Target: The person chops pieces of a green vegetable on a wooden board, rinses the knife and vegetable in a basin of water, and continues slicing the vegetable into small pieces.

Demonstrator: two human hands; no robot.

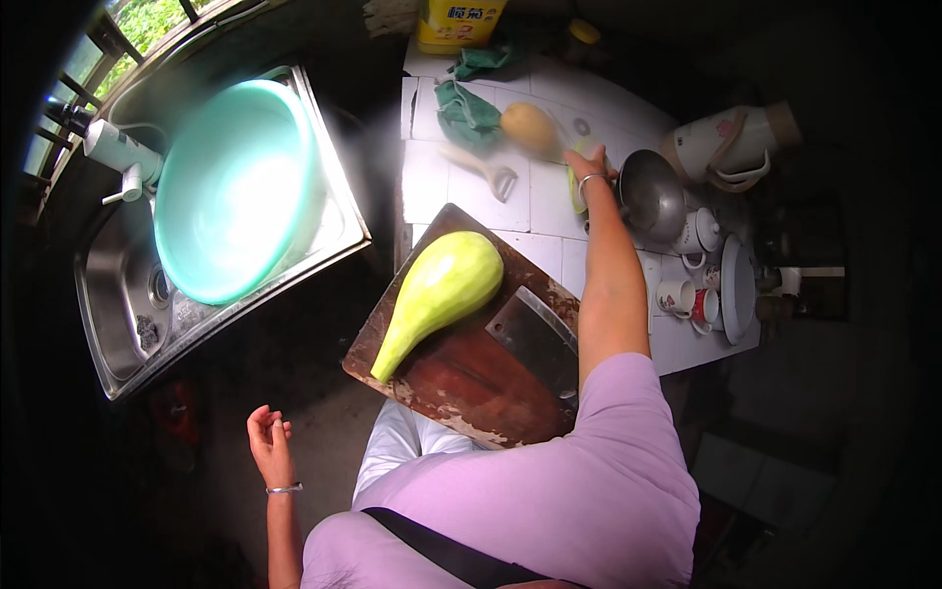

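My left hand [272, 445] hangs over the floor, fingers loosely curled and holding nothing. Stretched across the white-tiled counter [544, 254], my right hand [590, 163] grasps a light-green object [578, 195], partly hidden by the fingers. Before me a worn wooden cutting board [456, 368] bears a peeled, pale-green gourd [445, 283], its narrow end toward me. Beside the gourd lies a cleaver [536, 340] with a dark, broad blade. A Y-shaped peeler [486, 171] rests beyond the board, near a yellowish rounded vegetable or fruit [531, 129].
A large turquoise basin [235, 199] sits on the steel sink [121, 294] at the left. Close to my right hand stands a metal bowl [651, 195], with a thermos flask [725, 143] and several mugs [675, 297] farther right. A green cloth [467, 114] lies toward the back.
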